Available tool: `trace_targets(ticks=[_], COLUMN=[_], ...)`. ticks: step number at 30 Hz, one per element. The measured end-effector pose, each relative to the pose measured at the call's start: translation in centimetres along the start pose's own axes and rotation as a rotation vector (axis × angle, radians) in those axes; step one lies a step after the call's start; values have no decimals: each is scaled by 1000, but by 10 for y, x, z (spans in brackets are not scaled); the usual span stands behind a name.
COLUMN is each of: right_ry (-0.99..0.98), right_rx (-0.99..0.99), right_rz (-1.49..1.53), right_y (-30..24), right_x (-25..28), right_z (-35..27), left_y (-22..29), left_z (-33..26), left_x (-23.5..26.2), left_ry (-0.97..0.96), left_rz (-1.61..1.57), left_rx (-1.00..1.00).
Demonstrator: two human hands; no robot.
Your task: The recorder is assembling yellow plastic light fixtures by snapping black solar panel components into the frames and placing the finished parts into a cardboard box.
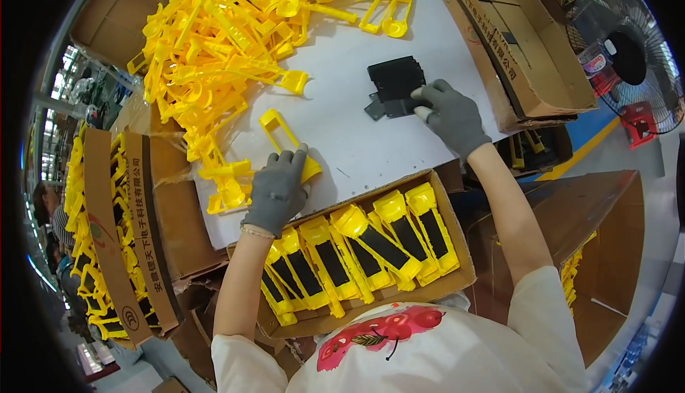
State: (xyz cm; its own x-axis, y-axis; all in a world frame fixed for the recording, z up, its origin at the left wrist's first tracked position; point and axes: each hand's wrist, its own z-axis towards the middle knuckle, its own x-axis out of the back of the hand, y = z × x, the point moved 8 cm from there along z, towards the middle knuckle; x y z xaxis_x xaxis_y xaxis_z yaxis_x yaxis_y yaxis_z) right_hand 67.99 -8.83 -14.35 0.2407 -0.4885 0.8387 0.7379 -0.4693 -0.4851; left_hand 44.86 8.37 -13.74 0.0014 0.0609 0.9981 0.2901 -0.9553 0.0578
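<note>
Slippage could scatter the black pieces (397,79), stacked askew by the right hand (452,117), whose grip is unclear. The left hand (280,187) holds a yellow frame (312,170).

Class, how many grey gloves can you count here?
2: one on the left hand, at a yellow frame; one on the right hand, at the black pieces. Others could be hidden.

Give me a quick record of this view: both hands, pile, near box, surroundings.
Left hand: gray-gloved, fingers on a single yellow frame
Right hand: gray-gloved, fingertips at the black strips
Pile: loose yellow frames, left side of the white table
Near box: filled frames, yellow and black, side by side
Surroundings: fan at far right
</note>
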Motion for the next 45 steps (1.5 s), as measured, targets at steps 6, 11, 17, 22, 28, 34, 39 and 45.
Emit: trace_targets(ticks=[6,11,17,22,28,34,39,45], right_ry=[-102,-270,-146,-317,-256,-69,-64,-116], right_rx=[49,9,-286,-406,-399,-194,-221,-47], right_rz=[-226,-190,621,1080,988,713,661,472], right_y=[-16,-15,-34,-95,-124,-127,-128,-131], right_x=[-22,-24,18,41,27,31,33,31], right_z=[20,19,-19,-77,-122,-129,-136,-126], left_y=[4,-21,-34,15,57,67,76,79], left_z=[-7,-31,-67,-99,-107,-118,-115,-114], left_x=[18,45,35,8,-2,6,8,6], left_ry=[112,387,417,193,106,113,84,94], left_rz=[-32,-235,-1331,-1763,-1934,-1910,-1903,-1833], left_rx=[48,139,537,628,616,635,667,695])
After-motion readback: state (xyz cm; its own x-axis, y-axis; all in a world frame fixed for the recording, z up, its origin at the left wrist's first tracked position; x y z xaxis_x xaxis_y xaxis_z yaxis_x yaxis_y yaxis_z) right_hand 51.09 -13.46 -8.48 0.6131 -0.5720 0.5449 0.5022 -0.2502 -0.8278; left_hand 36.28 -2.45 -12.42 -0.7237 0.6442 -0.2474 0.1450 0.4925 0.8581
